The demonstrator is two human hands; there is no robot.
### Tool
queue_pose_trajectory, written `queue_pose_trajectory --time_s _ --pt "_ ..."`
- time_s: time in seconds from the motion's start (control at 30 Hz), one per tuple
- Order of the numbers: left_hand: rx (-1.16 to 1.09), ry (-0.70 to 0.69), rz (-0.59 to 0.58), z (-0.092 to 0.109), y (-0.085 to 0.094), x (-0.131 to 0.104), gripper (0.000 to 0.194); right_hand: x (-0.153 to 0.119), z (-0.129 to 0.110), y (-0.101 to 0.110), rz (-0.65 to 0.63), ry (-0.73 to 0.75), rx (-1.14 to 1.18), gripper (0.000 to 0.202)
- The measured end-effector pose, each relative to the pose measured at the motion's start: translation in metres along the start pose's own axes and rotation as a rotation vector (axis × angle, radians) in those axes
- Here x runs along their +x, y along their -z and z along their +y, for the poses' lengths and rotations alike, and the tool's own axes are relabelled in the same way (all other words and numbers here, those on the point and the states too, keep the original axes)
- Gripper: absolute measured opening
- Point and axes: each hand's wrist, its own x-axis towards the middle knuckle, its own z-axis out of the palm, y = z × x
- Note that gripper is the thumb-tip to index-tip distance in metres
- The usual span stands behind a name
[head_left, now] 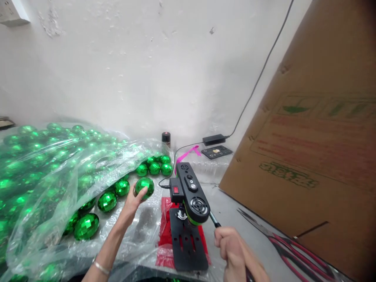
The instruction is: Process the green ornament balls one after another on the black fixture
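White, flaking wall backs a grey bench crowded with gear. Nearest, the right hand [232,246] is closed in a fist round the thin lever [214,220] that juts from the black machine [190,192]. That machine stands on a slotted black base [186,244] over a red sheet [165,227]; a red switch shows on its side. To the left, the left hand [133,203], a bangle on its wrist, has its fingers curled about a faceted green ball [144,186], held just beside the machine's head. More green balls [107,201] lie loose on clear plastic, spilling from a big bag [38,176]. Right, red and black cables [293,254] run under a leaning cardboard sheet [308,137]. Farther back sit a small dark bottle [166,138], a remote [216,152] and a power adapter [214,139].
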Motion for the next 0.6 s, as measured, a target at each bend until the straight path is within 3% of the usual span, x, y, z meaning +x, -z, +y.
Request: queue_pose_trajectory --time_s 0.13,0.23,0.4,0.6 --pt "-0.546 0.298 -0.19 -0.017 -0.017 -0.062 0.081 0.018 -0.005 0.0 -0.044 0.039 -0.008 0.043" --pt "-0.541 0.367 -0.218 -0.034 -0.04 -0.096 0.087 0.022 -0.011 -0.003 -0.046 0.035 -0.018 0.043" --pt "-0.205 0.117 -0.125 -0.05 -0.081 -0.124 0.09 0.019 -0.013 -0.001 -0.069 0.013 -0.021 0.043" --pt "0.111 -0.138 -0.176 -0.063 -0.095 -0.133 0.081 0.016 -0.01 0.003 -0.1 0.038 -0.015 0.039"
